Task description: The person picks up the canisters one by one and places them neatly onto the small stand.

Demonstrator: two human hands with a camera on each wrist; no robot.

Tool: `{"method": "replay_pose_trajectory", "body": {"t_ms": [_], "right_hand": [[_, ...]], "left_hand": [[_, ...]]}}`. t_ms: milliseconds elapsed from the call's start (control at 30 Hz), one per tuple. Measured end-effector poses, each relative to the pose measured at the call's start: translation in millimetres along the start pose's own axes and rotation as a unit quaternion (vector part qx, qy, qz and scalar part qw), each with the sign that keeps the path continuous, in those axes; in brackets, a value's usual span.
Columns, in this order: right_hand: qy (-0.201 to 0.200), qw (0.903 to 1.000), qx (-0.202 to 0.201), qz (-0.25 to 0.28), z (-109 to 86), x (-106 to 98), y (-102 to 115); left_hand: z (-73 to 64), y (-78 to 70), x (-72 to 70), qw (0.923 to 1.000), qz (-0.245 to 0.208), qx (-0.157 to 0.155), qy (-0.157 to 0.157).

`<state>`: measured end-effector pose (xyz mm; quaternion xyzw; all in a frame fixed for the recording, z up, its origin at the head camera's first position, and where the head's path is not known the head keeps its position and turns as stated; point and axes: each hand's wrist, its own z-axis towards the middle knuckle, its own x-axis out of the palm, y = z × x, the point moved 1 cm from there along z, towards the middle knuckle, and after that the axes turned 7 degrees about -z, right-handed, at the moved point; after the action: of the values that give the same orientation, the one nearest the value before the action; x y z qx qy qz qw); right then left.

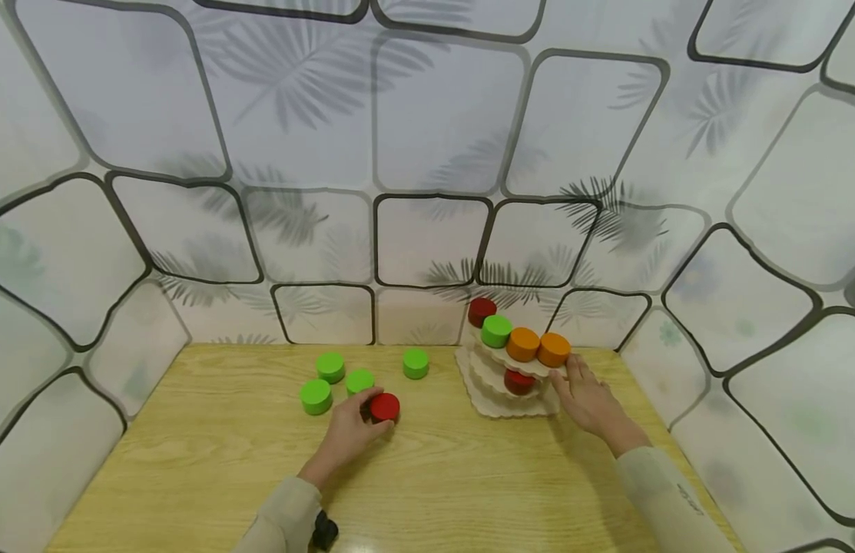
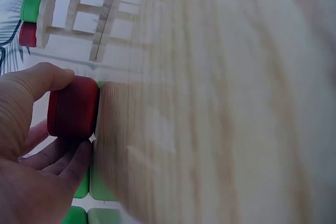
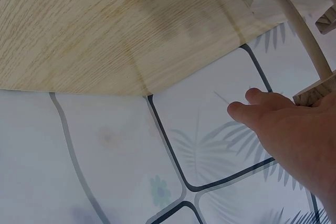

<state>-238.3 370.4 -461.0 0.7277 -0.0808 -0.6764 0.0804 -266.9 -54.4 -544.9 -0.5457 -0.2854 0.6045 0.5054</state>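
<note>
My left hand [image 1: 352, 424] pinches a red round block [image 1: 385, 408] between thumb and fingers, low over the table. In the left wrist view the same red block [image 2: 73, 107] is upright between thumb and fingertips. Green round blocks [image 1: 316, 397] stand just beyond that hand. To the right is a wooden tiered stand [image 1: 492, 407] with scalloped tiers. Its top tier bears a red block [image 1: 482, 312], a green block [image 1: 497, 331] and two orange blocks [image 1: 523, 344]; another red block [image 1: 519, 382] sits lower. My right hand [image 1: 593, 399] rests at the top tier's right edge, fingers mostly straight.
A wood-grain table [image 1: 427, 491] lies under everything. Patterned white sheeting [image 1: 316, 238] walls in the back and both sides. One green block [image 1: 415, 363] stands apart, between the other green blocks and the stand.
</note>
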Motion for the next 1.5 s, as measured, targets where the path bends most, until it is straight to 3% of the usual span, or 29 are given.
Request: {"method": "replay_pose_trajectory", "body": {"t_ms": [267,500,1167,1500], "right_hand": [[0.004,1.0,0.001,0.003,0.1,0,-1],[0.008,1.0,0.003,0.004,1.1,2,-1],[0.002,0.9998,0.008,-0.021,0.1,0,-1],[-0.016,0.9984,0.013,-0.053,-1.4,-4,1]], "left_hand": [[6.7,-3.3,6.8,0.9996,-0.024,-0.01,0.008],[15.4,-22.1,20.2,0.9974,-0.069,-0.008,0.021],[49.1,-62.8,69.5,0.9951,-0.071,0.035,0.059],[59.4,-77.0,90.8,0.9953,-0.07,0.041,0.053]]}}
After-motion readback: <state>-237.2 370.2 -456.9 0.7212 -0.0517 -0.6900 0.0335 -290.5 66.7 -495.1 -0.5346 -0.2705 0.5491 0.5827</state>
